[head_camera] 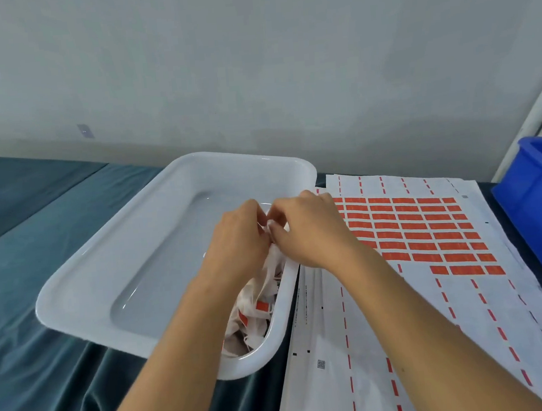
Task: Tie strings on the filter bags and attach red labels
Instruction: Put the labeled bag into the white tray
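Teal cloth (pixel 49 368), white tray (pixel 84 285), label sheets (pixel 435 338), blue bin (pixel 541 190)

A small packing workshop: a table draped in teal cloth (pixel 41 272) against a bare wall, label sheets (pixel 427 232) in rows, a white tray (pixel 137 248), a blue bin (pixel 541 190).

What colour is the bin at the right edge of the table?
Solid bright blue bin, only partly in frame; the head view is the only one showing it.
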{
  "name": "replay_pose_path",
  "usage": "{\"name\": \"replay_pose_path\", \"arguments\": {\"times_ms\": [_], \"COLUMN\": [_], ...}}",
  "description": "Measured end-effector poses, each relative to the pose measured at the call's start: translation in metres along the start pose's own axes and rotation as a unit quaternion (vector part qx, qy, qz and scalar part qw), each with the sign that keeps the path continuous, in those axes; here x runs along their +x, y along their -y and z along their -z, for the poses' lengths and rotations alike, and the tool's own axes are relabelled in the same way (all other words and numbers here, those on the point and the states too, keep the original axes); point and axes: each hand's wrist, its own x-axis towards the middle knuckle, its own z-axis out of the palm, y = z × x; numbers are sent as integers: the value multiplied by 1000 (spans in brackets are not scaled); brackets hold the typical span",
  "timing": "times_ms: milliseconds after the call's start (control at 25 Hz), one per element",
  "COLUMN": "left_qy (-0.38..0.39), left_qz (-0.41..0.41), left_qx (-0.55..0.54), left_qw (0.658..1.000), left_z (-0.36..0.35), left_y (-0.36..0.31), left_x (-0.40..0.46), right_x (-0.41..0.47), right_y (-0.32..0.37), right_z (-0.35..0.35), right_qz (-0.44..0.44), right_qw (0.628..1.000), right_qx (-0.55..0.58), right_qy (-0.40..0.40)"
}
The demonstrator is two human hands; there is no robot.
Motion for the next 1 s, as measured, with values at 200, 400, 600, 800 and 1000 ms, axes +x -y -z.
{"name": "replay_pose_path", "arguments": {"times_ms": [200, 400, 600, 800, 1000], "left_qy": [-39, -149, 32, 88, 70], "left_qz": [-33, -175, -238, -276, -313], "left_qx": [7, -9, -86, -75, 14], "left_qw": [999, 973, 967, 954, 947], "left_z": [5, -27, -124, -181, -206], "left_y": [-20, -81, -132, -139, -139], "left_x": [-10, -45, -85, -88, -95], "right_x": [-14, -74, -165, -196, -175], "right_y": [-4, -41, -111, -135, -152], "right_z": [19, 53, 53, 59, 113], "right_qz": [8, -52, -230, -293, -328], "right_qw": [999, 984, 972, 955, 938], "right_qx": [23, 132, 11, 42, 5], "right_qy": [-26, -111, -54, -35, -111]}}
